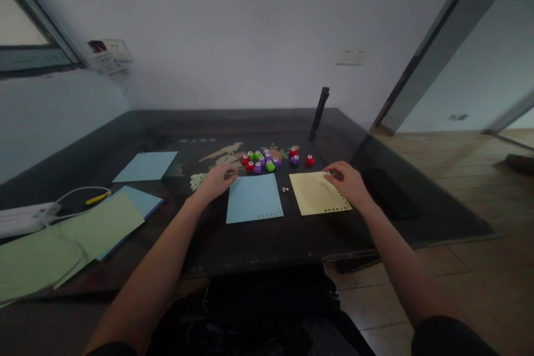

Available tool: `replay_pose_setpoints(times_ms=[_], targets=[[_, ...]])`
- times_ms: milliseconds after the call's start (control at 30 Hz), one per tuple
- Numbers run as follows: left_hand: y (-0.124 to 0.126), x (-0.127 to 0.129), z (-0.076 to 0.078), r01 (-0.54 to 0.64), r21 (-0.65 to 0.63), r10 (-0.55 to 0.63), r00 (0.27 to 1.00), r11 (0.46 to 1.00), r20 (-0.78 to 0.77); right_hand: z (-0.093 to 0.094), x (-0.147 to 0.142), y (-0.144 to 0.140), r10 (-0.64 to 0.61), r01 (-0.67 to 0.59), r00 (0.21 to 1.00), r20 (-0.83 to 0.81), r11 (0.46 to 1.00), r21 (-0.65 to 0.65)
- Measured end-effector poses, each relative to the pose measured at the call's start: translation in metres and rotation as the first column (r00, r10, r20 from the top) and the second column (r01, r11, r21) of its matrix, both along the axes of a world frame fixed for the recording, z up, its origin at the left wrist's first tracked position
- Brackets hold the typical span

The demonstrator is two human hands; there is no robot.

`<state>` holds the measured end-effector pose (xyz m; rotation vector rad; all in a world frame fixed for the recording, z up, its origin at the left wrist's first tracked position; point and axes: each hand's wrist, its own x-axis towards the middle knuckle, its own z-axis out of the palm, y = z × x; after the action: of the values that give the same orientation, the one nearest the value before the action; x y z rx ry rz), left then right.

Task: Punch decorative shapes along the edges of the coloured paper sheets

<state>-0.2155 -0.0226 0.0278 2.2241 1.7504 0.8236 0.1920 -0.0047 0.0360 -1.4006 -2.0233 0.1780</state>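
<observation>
A light blue sheet of paper [254, 198] lies flat before me, with small punched holes along its lower edge. My left hand [217, 181] is at its upper left corner, thumb and fingers brought together; something small and pale may be between them. Beside that hand lies a pile of tiny pale pieces [197, 181]. To the right is a yellow sheet of paper [315, 194], also with holes along the bottom. My right hand [347, 181] is over its upper right part, fingers curled with the tips near the top edge; what they pinch, if anything, is hidden.
Small red, green and purple things [262, 161] with white round tops cluster behind the sheets. A few tiny pale bits [285, 189] lie between the sheets. A dark upright post [319, 114], a black flat object [390, 193], more paper [146, 167] and a power strip [25, 218] surround them.
</observation>
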Motion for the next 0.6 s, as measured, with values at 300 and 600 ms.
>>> replay_pose_setpoints(times_ms=[300, 600], targets=[[-0.003, 0.006, -0.004, 0.078, -0.129, -0.099, 0.981, 0.989, -0.167, 0.006, -0.137, 0.023, 0.398, -0.38, 0.895, 0.199, 0.917, -0.126], [-0.003, 0.008, -0.003, 0.067, -0.157, -0.1, 0.972, 0.985, -0.211, -0.018, -0.154, 0.03, 0.317, -0.301, 0.851, 0.419, 0.948, -0.105]])
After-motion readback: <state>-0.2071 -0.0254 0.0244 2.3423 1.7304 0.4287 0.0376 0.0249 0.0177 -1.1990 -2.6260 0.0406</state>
